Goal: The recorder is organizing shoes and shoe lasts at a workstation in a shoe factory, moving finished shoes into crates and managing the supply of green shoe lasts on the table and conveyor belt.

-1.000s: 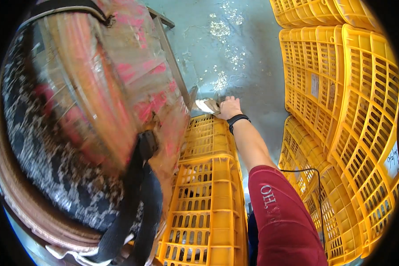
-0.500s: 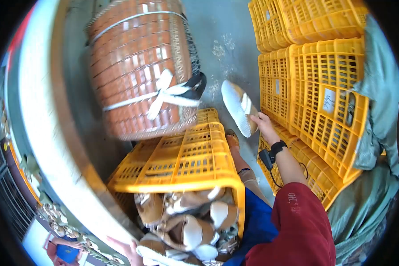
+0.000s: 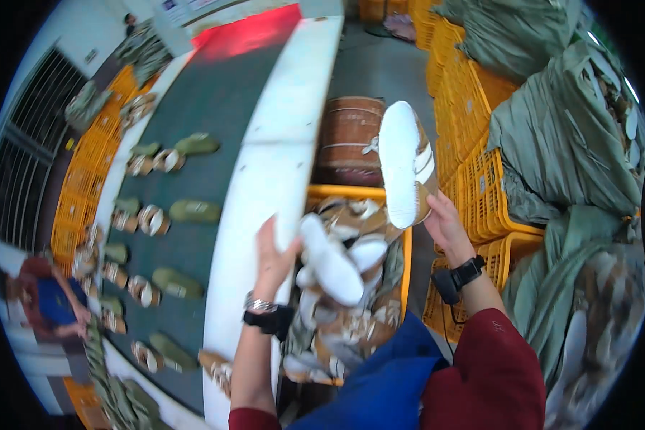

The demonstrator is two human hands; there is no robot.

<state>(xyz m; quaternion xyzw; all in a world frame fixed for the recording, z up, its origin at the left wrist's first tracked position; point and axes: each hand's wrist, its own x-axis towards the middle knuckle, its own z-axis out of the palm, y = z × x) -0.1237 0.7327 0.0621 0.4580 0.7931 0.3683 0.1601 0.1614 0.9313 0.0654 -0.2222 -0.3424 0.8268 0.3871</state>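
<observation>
- Right hand (image 3: 448, 226): raised over the far right corner of the yellow crate, thumb and fingers closed on one end of a tan shoe (image 3: 401, 165). Shoe is held up lengthwise, white sole facing left; no other support seen.
- Left hand (image 3: 276, 254): over the white border of the worktop (image 3: 254, 179), thumb spread from the fingers, looks unladen. A second white-soled shoe (image 3: 330, 261) lies just beside the thumb, above the crate's load; contact cannot be told, the hand being blurred.
- Yellow crate (image 3: 407, 272): beside the worktop, heaped with more tan and white shoes (image 3: 351, 322), soles and uppers jumbled.
- Worktop: dark green surface carries tan shoes in rows beside olive-green pieces (image 3: 178, 283); one shoe (image 3: 215, 371) sits on the white border, near the left forearm.
- Across it, a co-worker (image 3: 54, 301) faces the rows.
- Risk, right: grip is at one end only; a loose pinch could let the raised shoe swing or drop, onto the heap or the floor past the crate rim.
- Risk, left: pulling one shoe from the tangle might drag neighbours out over the rim.
- Risk, forearm: a sweep towards the body could knock the shoe off the border.
- Risk, cable: the thin lead under the black wrist device (image 3: 448, 285) might snag on a crate edge.
</observation>
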